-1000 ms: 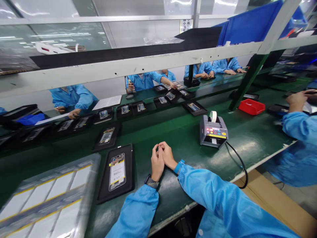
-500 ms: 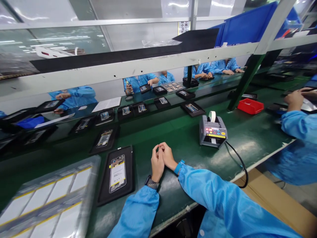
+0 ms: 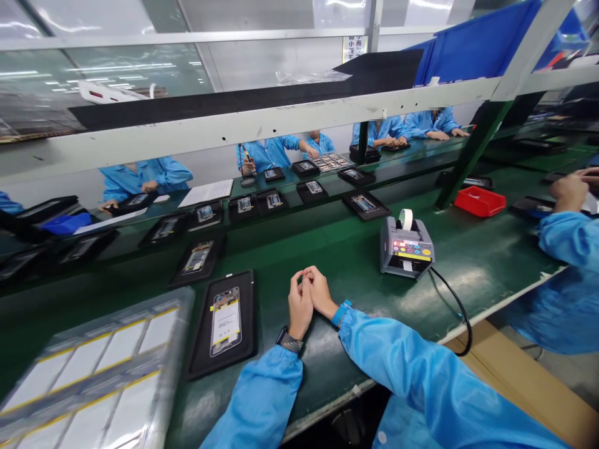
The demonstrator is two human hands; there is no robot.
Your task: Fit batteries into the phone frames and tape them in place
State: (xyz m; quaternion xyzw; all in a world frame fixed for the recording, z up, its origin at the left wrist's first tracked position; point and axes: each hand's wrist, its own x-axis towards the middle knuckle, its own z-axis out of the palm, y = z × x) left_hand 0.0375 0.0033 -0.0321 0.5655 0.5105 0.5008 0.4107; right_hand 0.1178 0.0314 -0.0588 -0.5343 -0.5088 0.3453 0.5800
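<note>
My left hand (image 3: pixel 300 304) and my right hand (image 3: pixel 321 292) are brought together above the green bench, their curled fingers meeting at the tips. No object shows in either one. Left of them, a black tray (image 3: pixel 196 349) lies flat on the bench, apart from my hands. In it rests an opened phone (image 3: pixel 226 323) with a white battery and yellow strips. At the lower left, a clear plastic tray (image 3: pixel 185 312) carries several white batteries (image 3: pixel 119 346) with yellow edges. To the right stands a grey tape dispenser (image 3: pixel 406 246) with a roll of white tape on top.
Several black trays with phones, such as this one (image 3: pixel 365 204), line the far side of the bench. A red bin (image 3: pixel 480 201) stands near a green post (image 3: pixel 475 153). The dispenser's black cable (image 3: pixel 461 312) hangs over the front edge. Co-workers in blue sit opposite and at right.
My hands stay together; the view has shifted slightly. Across the bench, a co-worker's held tray is now down on the surface, and that person's arm reaches toward a panel of small parts.
</note>
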